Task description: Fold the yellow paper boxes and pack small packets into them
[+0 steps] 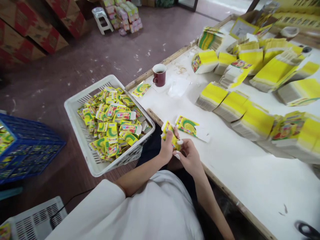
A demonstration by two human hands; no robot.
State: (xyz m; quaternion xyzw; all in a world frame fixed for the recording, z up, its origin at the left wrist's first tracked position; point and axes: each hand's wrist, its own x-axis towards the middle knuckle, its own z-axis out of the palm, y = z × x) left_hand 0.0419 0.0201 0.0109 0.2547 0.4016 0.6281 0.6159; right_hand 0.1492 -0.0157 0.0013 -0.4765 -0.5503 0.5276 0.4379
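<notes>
My left hand (166, 150) is closed around a small yellow printed carton (167, 128), held upright over the table's near edge. At its lower end, my right hand (191, 156) has thumb and fingers closed on the carton's end; something white covers the thumb and a fingertip. The fingers partly hide the carton. Just beyond my hands, a flat yellow-and-green carton (187, 125) lies on the white tabletop (240, 170). To my left, a white plastic basket (86, 153) is heaped with made-up small cartons (112, 130) of the same print.
A dark red mug (159, 79) and another flat carton (141, 89) rest by the table's left edge. Bundled yellow carton stacks (255, 123) fill the far side. A blue crate (30, 146), a white stool (102, 20) and cardboard boxes (37, 30) stand on the floor leftward.
</notes>
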